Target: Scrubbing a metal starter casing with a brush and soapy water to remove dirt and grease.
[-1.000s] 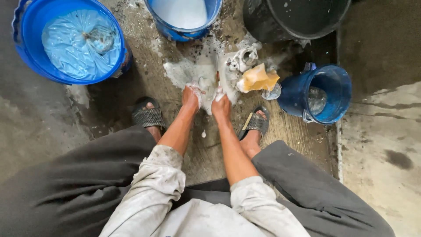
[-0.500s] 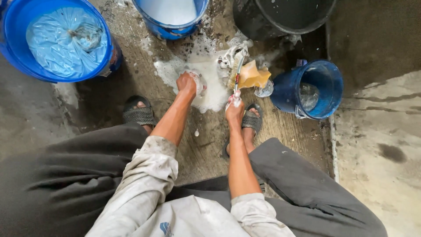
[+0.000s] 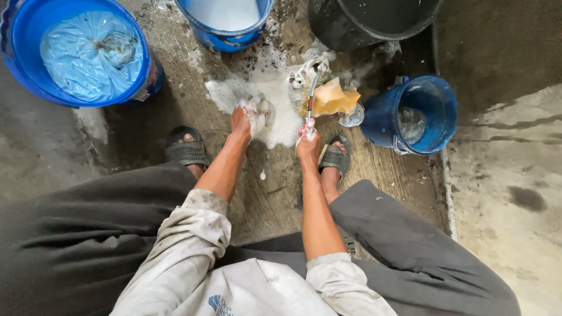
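My left hand [image 3: 244, 119] is closed on a soapy white cloth [image 3: 280, 100] that lies in foam on the wet wooden board [image 3: 275, 187]. My right hand [image 3: 307, 144] grips the lower end of a thin brush handle [image 3: 312, 93], which points away from me into the suds. A yellow-orange sponge-like lump [image 3: 332, 97] sits just right of the handle. Both forearms are bare, with pale sleeves pushed up. Foam hides the brush's head.
A big blue tub with blue plastic in water [image 3: 88, 52] stands at far left. A blue bucket of white liquid [image 3: 225, 20] and a black tub [image 3: 374, 20] stand ahead, and a small blue jug [image 3: 417, 114] stands at right. My sandalled feet [image 3: 186, 149] flank the board.
My left hand has moved toward the middle of the foam and closed on the cloth. My right hand has drawn back a little along the brush handle. The view has shifted slightly.
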